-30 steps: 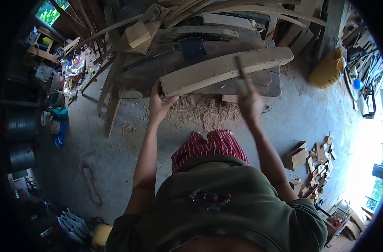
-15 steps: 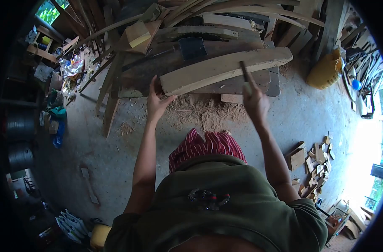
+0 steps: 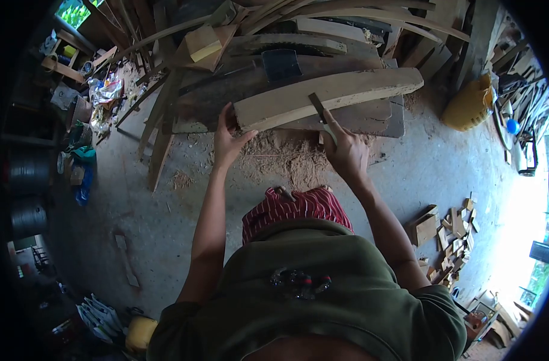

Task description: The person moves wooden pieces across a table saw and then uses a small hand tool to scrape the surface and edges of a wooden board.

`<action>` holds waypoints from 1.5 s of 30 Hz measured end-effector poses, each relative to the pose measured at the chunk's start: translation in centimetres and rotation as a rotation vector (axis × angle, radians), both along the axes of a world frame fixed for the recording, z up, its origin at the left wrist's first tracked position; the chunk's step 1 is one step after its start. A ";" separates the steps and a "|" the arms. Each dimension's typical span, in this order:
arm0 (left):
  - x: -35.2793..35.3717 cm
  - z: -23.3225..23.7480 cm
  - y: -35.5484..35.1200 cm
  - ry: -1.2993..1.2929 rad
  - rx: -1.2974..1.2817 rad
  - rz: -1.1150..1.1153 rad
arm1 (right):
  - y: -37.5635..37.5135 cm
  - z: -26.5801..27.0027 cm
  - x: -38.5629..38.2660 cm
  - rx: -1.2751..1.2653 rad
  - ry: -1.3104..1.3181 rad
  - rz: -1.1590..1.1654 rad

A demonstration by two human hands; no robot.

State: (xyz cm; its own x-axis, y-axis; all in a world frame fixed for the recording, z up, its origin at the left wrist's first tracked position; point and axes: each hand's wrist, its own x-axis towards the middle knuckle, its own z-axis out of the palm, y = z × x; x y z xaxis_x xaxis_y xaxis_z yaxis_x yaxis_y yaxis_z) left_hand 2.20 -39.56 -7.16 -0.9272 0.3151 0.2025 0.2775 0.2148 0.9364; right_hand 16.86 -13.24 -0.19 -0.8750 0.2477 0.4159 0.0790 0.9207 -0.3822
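The curved beam point(image 3: 286, 101) is best steadied by the left hand point(image 3: 230, 145), clamped on its end, and the tool point(image 3: 315, 103), clasped in the right hand point(image 3: 348, 155), guided evenly.

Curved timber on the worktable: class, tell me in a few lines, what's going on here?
A person's left hand is at the left end of the curved timber, thumb and fingers spread. The right hand grips a narrow-bladed tool, its blade over the timber's near edge; contact is unclear. The timber lies on a worktable, with shavings on the floor.
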 end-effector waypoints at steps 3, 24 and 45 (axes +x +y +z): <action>-0.1 0.6 0.1 0.026 -0.020 0.004 | 2.5 0.9 -0.5 -0.110 -0.169 -0.174; 0.2 0.5 0.3 -0.046 0.066 0.006 | -3.1 -0.5 -1.1 -0.058 -0.112 0.105; 0.4 -0.1 0.4 -0.089 0.105 0.015 | -7.4 0.7 -3.5 -0.058 -0.148 0.253</action>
